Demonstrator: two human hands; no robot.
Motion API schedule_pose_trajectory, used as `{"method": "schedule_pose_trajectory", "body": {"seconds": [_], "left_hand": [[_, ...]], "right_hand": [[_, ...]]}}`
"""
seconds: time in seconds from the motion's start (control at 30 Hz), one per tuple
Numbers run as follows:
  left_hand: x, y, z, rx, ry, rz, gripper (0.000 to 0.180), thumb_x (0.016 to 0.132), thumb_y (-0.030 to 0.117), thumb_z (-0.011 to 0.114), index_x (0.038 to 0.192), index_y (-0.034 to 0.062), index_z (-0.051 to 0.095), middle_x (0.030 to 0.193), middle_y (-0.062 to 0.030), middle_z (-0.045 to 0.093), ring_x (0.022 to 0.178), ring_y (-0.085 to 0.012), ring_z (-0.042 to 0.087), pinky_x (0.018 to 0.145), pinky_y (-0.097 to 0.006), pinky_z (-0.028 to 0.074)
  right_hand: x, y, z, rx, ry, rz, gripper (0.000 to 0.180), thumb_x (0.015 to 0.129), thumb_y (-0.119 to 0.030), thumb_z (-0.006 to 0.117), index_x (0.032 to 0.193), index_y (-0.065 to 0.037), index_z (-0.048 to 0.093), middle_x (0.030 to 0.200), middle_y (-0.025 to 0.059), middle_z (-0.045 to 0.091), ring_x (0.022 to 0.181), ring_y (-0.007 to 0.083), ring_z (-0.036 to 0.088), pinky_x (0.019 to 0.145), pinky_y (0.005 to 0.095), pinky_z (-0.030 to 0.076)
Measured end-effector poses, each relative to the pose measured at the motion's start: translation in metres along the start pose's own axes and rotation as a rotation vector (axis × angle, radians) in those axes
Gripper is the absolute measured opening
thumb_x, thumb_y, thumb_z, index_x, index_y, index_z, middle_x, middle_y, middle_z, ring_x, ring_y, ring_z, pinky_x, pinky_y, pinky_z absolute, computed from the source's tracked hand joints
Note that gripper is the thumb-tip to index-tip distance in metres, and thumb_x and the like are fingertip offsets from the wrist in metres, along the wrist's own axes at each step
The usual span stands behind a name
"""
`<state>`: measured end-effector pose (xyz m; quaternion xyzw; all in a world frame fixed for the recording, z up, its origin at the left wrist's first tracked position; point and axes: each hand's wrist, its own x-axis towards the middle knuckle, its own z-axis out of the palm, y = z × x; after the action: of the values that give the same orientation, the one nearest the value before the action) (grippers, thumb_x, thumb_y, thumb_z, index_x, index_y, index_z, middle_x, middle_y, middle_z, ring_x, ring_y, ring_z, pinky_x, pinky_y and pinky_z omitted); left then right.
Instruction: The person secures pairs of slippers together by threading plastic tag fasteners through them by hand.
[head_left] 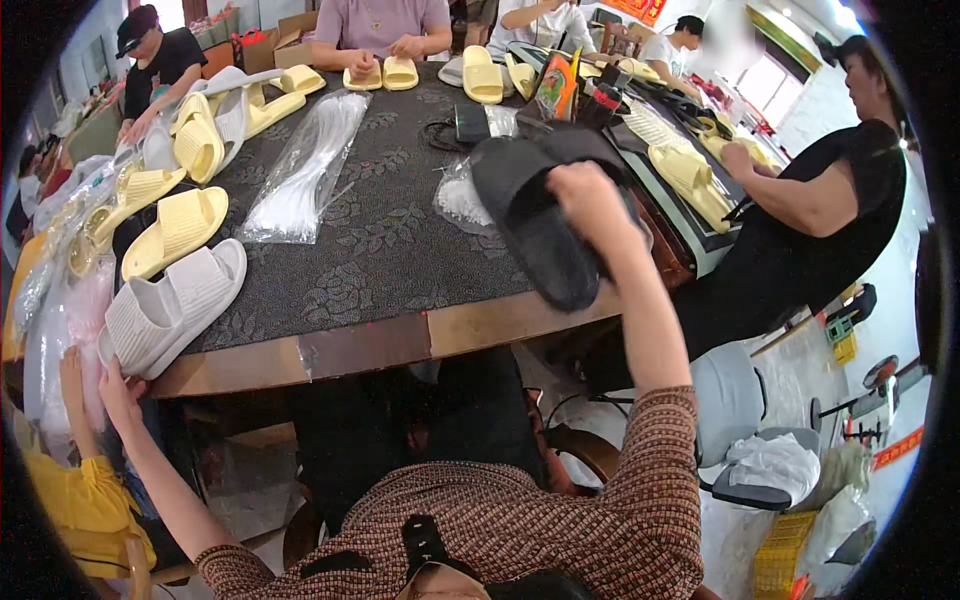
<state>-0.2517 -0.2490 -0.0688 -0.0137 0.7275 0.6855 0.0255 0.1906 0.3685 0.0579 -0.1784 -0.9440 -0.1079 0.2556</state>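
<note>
My right hand [592, 205] is raised over the table's near right corner and grips a black slipper [535, 215], sole side toward me. My left hand [118, 385] reaches far left and touches the heel end of a white slipper [170, 305] that overhangs the table's [380, 340] front left edge. Beside it a small hand [70, 365] of a person in yellow rests on plastic bags.
Yellow slippers [175, 230] lie along the left side and far edge. A clear plastic bag bundle [305, 175] lies mid-table. Several people sit around the table; one in black [800, 230] is at the right. A grey chair [735, 415] stands lower right.
</note>
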Motion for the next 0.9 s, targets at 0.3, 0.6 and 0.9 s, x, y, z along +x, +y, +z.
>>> {"method": "schedule_pose_trajectory", "body": {"seconds": [0.3,0.6,0.9], "left_hand": [[-0.051,0.018,0.020,-0.187,0.031,0.033,0.034,0.090,0.027,0.054,0.112,0.0017,0.055,0.100,-0.0087,0.060,0.079,-0.0218,0.060,0.061,-0.035,0.053],[-0.124,0.051,0.122,-0.241,-0.271,0.174,0.025,0.090,0.020,0.052,0.103,0.0004,0.060,0.091,-0.0056,0.065,0.078,-0.0123,0.062,0.062,-0.028,0.051],[-0.176,0.056,0.174,-0.229,-0.245,0.283,0.022,0.091,0.020,0.054,0.101,0.0017,0.060,0.087,-0.0035,0.063,0.067,-0.0096,0.057,0.059,-0.025,0.046]], "right_hand": [[-0.017,0.074,-0.008,-0.025,-0.002,0.308,0.024,0.084,-0.020,0.056,0.100,-0.006,0.066,0.097,0.0186,0.065,0.093,0.0347,0.061,0.083,0.0427,0.047],[0.008,-0.118,0.008,1.296,-0.405,0.248,0.042,0.092,-0.021,0.053,0.127,0.002,0.048,0.111,0.0095,0.062,0.090,0.0147,0.061,0.077,0.0267,0.048],[-0.017,-0.151,0.039,1.639,-0.392,0.471,0.037,0.092,-0.023,0.051,0.118,0.003,0.051,0.095,0.0077,0.062,0.085,0.0149,0.058,0.076,0.0293,0.048]]}}
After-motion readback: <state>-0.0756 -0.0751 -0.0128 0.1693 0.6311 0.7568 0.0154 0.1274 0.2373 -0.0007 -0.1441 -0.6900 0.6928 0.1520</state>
